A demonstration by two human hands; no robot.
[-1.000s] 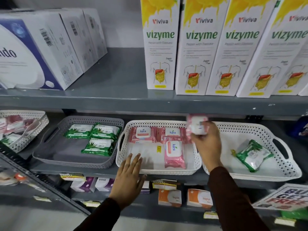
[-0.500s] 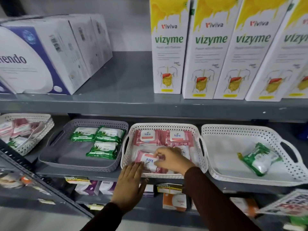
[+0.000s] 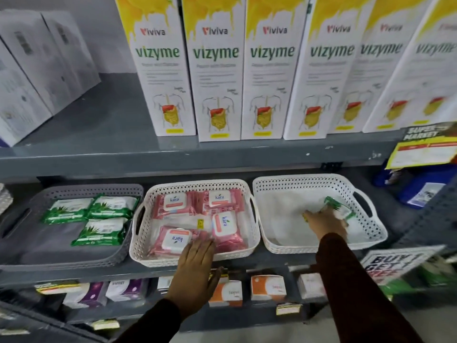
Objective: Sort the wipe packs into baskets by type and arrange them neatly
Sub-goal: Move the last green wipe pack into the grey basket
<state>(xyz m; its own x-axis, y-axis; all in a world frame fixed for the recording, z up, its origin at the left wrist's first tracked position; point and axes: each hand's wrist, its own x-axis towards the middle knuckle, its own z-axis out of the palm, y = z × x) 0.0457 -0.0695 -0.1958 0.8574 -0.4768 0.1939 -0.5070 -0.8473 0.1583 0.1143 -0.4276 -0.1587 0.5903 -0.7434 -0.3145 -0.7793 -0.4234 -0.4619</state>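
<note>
Moved since earlier: right hand (image 3: 326, 222) has been shifted out of the middle white basket (image 3: 243, 253) into the right white basket (image 3: 371, 237); a fourth pink pack (image 3: 170, 241) is now seen lying just beyond the left fingers.
Right fingers: closed around the green wipe pack (image 3: 337, 206); whether it is lifted cannot be told through blur.
Left hand (image 3: 195, 263): laid flat on the middle basket's front rim, fingers pressed together, nothing gripped.
Destination: grey basket (image 3: 118, 258), well left of both hands, three green packs inside.
Risk: the glossy, soft film pack could be let slip by a loose pinch; the light basket could be dragged along the shelf.
Materials: perforated rigid plastic baskets; pillowy foil-like packs, pink ones with rounded flip lids.
</note>
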